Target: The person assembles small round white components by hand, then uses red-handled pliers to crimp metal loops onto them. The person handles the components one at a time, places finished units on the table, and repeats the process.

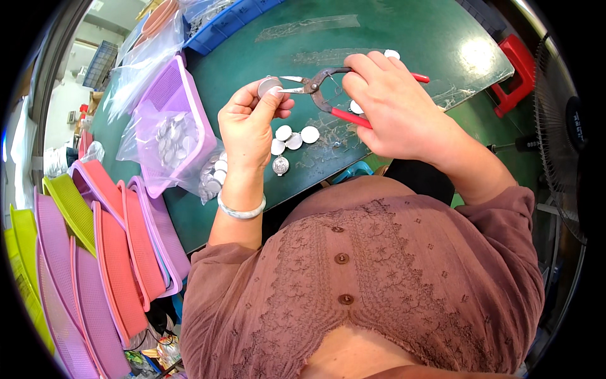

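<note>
- Your left hand (252,120) is closed in a pinch, thumb against fingers, and has hold of a round silver disc (267,84) stood up on edge above the tabletop (416,31).
- Your right hand (392,104) is curled around the red-handled pliers (314,86), one handle showing beyond the knuckles and the other below your fingers; it is closed only as far as the spread handles allow.
- The jaws of the pliers stand apart and point at your left hand; the lower tip reaches your thumb and the disc, though you cannot tell from here whether it grips the rim.
- Below the pliers, toward the near edge of the tabletop, you have a small cluster of plain discs (294,141) lying flat, some of them touching.
- Just beside that cluster, nearer the near edge, lies a patterned disc (280,165) with a raised design.
- Another pale disc (356,107) shows partly behind your right hand, and one more (392,54) lies beyond its knuckles.
- On the left side of the tabletop sits a purple basket (201,120), with a clear bag of discs (175,139) in it.
- Between that basket and your left wrist, more discs (213,180) lie heaped in clear plastic.
- At the far edge of the tabletop stands a blue crate (221,31).
</note>
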A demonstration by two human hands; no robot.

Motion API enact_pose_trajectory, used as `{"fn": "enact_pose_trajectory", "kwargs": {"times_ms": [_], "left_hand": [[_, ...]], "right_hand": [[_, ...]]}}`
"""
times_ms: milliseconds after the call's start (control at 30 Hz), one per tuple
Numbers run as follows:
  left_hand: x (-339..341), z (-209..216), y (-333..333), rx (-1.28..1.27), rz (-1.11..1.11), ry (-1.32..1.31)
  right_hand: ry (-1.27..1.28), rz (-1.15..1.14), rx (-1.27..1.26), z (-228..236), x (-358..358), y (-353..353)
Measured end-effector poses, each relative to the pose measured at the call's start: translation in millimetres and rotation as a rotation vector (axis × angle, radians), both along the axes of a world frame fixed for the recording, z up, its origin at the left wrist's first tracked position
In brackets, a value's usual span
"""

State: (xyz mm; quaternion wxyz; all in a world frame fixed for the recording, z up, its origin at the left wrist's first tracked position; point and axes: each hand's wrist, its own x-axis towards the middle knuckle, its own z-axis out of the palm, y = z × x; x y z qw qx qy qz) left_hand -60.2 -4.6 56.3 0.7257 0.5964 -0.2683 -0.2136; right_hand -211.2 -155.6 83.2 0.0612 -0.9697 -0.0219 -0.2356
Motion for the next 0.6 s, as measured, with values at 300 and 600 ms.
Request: {"fn": "enact_pose_trajectory", "kwargs": {"times_ms": [300, 600], "left_hand": [[-3.9, 1.8, -1.4, 0.055, 0.013, -0.137], [-4.7, -1.9, -1.4, 0.119, 0.055, -0.285]], "right_hand": [[-0.022, 0.001, -0.102, 6.1, 4.1, -1.9], [0.016, -0.003, -0.12, 8.1, 2.9, -1.0]]}}
